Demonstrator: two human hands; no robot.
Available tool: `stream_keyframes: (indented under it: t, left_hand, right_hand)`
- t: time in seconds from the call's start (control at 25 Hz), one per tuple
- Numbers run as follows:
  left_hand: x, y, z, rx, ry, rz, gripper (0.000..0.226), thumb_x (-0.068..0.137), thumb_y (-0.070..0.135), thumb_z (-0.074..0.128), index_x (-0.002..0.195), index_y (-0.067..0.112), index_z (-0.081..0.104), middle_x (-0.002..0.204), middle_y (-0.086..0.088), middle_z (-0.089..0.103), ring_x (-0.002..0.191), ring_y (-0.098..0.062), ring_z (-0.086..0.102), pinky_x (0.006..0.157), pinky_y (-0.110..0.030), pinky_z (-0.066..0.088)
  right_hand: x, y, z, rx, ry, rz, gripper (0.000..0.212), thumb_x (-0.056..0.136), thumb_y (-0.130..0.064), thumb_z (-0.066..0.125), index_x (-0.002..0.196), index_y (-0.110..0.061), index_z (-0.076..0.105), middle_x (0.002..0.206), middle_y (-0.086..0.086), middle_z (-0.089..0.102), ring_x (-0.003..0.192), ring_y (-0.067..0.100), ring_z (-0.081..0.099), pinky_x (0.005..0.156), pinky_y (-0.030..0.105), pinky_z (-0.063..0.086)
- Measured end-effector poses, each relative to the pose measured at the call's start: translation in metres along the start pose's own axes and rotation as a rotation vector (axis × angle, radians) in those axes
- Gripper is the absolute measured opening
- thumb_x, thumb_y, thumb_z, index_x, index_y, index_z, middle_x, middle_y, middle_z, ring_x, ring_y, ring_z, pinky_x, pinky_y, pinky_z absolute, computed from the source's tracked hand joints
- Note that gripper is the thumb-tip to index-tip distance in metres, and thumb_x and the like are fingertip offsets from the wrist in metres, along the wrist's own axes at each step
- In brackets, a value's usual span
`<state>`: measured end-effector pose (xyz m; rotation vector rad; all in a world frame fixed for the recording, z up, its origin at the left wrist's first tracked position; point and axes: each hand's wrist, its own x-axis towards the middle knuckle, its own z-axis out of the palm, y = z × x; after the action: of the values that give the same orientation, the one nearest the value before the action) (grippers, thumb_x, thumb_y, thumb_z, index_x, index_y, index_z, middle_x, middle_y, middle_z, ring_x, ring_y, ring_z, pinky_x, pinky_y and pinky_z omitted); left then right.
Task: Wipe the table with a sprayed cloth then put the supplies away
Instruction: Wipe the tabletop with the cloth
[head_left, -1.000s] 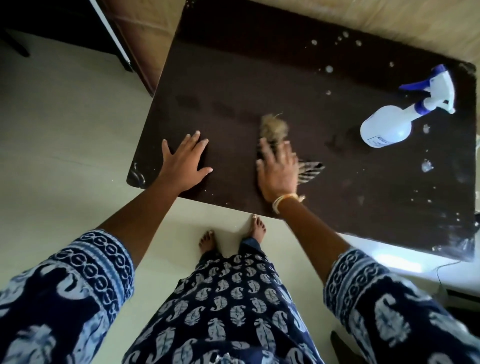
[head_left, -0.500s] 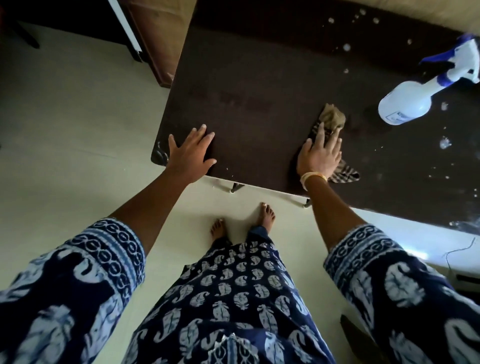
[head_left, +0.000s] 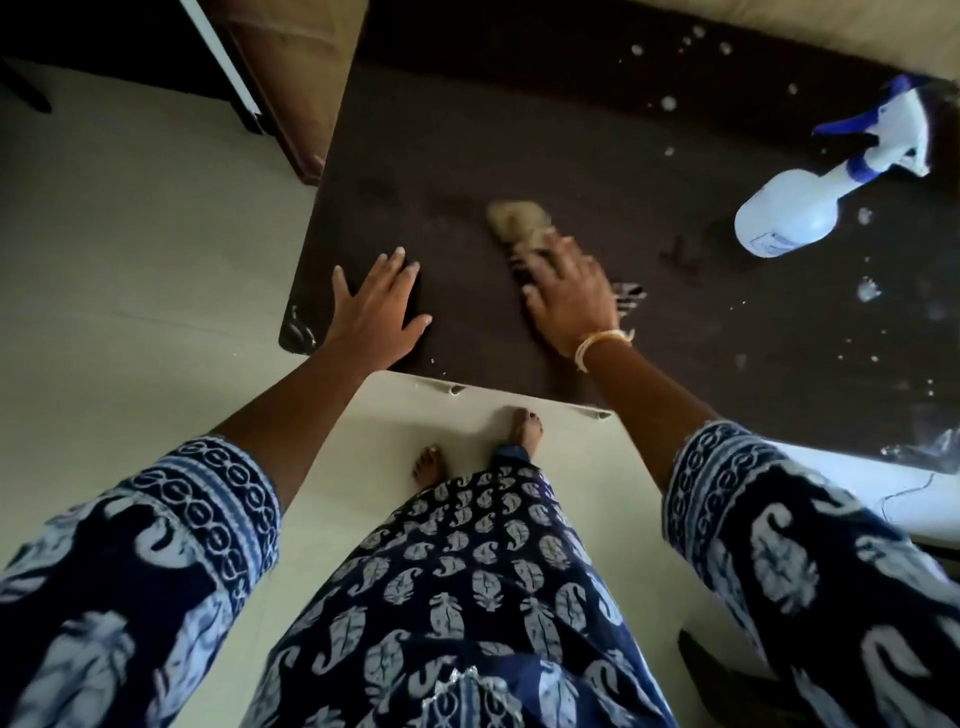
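One cloth (head_left: 519, 223) lies mid-frame on the dark desk (head_left: 467, 140), pressed under the flat right hand (head_left: 569, 296). The left hand (head_left: 376, 306) rests spread, grip empty. One spray bottle (head_left: 795, 210) stands at upper right, label unreadable.

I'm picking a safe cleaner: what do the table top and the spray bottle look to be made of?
Table top: probably dark brown laminate or coated board, matte, with rounded corners and pale droplets beading on it. Spray bottle: translucent white plastic with a blue-and-white plastic trigger head.
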<state>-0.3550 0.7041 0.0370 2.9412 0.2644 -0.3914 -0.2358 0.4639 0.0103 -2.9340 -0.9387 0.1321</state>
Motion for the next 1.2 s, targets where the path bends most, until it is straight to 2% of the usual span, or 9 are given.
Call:
stream_keyframes:
  t: [0.16, 0.24, 0.32, 0.44, 0.52, 0.76, 0.92, 1.0, 1.2]
  left_hand:
    - [0.029, 0.018, -0.008, 0.004, -0.038, -0.022, 0.072, 0.095, 0.051, 0.044, 0.153, 0.019, 0.016, 0.163, -0.005, 0.008, 0.150, -0.022, 0.007, 0.113, -0.066, 0.007]
    - [0.045, 0.025, -0.012, -0.002, -0.036, -0.050, 0.073, 0.095, 0.052, 0.044, 0.153, 0.019, 0.013, 0.163, -0.005, 0.005, 0.150, -0.021, 0.005, 0.113, -0.066, 0.006]
    - [0.063, 0.033, -0.016, 0.005, -0.033, -0.062, 0.075, 0.095, 0.052, 0.045, 0.153, 0.018, 0.013, 0.163, -0.005, 0.005, 0.150, -0.021, 0.004, 0.113, -0.065, 0.006]
    - [0.087, 0.045, -0.022, 0.017, -0.031, -0.085, 0.078, 0.093, 0.054, 0.045, 0.153, 0.016, 0.012, 0.163, -0.004, 0.003, 0.150, -0.020, 0.002, 0.113, -0.065, 0.005]
    - [0.109, 0.057, -0.024, 0.011, -0.034, -0.099, 0.080, 0.093, 0.055, 0.044, 0.154, 0.015, 0.010, 0.163, -0.003, 0.001, 0.150, -0.019, 0.001, 0.113, -0.065, 0.003]
    - [0.177, 0.104, -0.037, -0.028, -0.041, -0.058, 0.081, 0.093, 0.054, 0.047, 0.154, 0.016, 0.010, 0.163, -0.004, 0.000, 0.150, -0.021, 0.001, 0.113, -0.065, 0.003]
    - [0.211, 0.123, -0.045, -0.039, -0.037, -0.042, 0.082, 0.093, 0.053, 0.048, 0.154, 0.016, 0.009, 0.163, -0.005, -0.001, 0.150, -0.021, 0.001, 0.113, -0.065, 0.003]
    - [0.223, 0.122, -0.048, -0.035, -0.038, -0.054, 0.081, 0.093, 0.053, 0.047, 0.154, 0.015, 0.009, 0.163, -0.005, -0.001, 0.150, -0.021, 0.001, 0.113, -0.065, 0.004]
    - [0.237, 0.119, -0.049, 0.011, -0.065, -0.105, 0.083, 0.093, 0.057, 0.043, 0.154, 0.013, 0.008, 0.163, -0.003, -0.004, 0.150, -0.019, -0.003, 0.114, -0.064, 0.003]
  right_hand:
    - [0.027, 0.070, -0.013, 0.227, -0.001, 0.704, 0.059, 0.098, -0.042, 0.037, 0.154, -0.029, 0.021, 0.162, 0.010, 0.012, 0.148, 0.033, 0.012, 0.118, 0.048, 0.018]
    - [0.044, 0.051, -0.009, 0.239, 0.013, 0.856, 0.060, 0.099, -0.041, 0.036, 0.154, -0.027, 0.019, 0.162, 0.014, 0.011, 0.148, 0.035, 0.010, 0.118, 0.048, 0.015]
    - [0.063, 0.017, -0.005, 0.205, 0.052, 0.645, 0.058, 0.097, -0.041, 0.037, 0.153, -0.027, 0.025, 0.159, 0.017, 0.022, 0.146, 0.038, 0.019, 0.116, 0.050, 0.021]
    - [0.081, -0.006, -0.004, 0.036, -0.077, -0.121, 0.054, 0.100, -0.042, 0.032, 0.152, -0.032, 0.024, 0.159, 0.011, 0.025, 0.147, 0.031, 0.021, 0.117, 0.047, 0.023]
    - [0.112, 0.028, -0.011, -0.034, -0.084, -0.315, 0.053, 0.100, -0.043, 0.029, 0.152, -0.035, 0.021, 0.161, 0.005, 0.019, 0.148, 0.027, 0.020, 0.117, 0.047, 0.022]
    - [0.164, 0.191, -0.024, 0.129, 0.075, 0.487, 0.056, 0.097, -0.042, 0.035, 0.151, -0.031, 0.029, 0.160, 0.011, 0.020, 0.146, 0.034, 0.020, 0.116, 0.050, 0.024]
    - [0.185, 0.175, -0.026, 0.247, 0.090, 0.831, 0.057, 0.098, -0.041, 0.036, 0.153, -0.027, 0.026, 0.161, 0.014, 0.017, 0.148, 0.034, 0.014, 0.118, 0.047, 0.016]
    - [0.200, 0.142, -0.025, 0.233, 0.113, 0.650, 0.057, 0.096, -0.043, 0.039, 0.150, -0.026, 0.033, 0.157, 0.017, 0.028, 0.145, 0.037, 0.023, 0.115, 0.049, 0.024]
    - [0.223, 0.122, -0.024, -0.009, -0.064, -0.403, 0.051, 0.102, -0.043, 0.029, 0.151, -0.035, 0.026, 0.160, 0.006, 0.025, 0.146, 0.028, 0.024, 0.115, 0.045, 0.024]
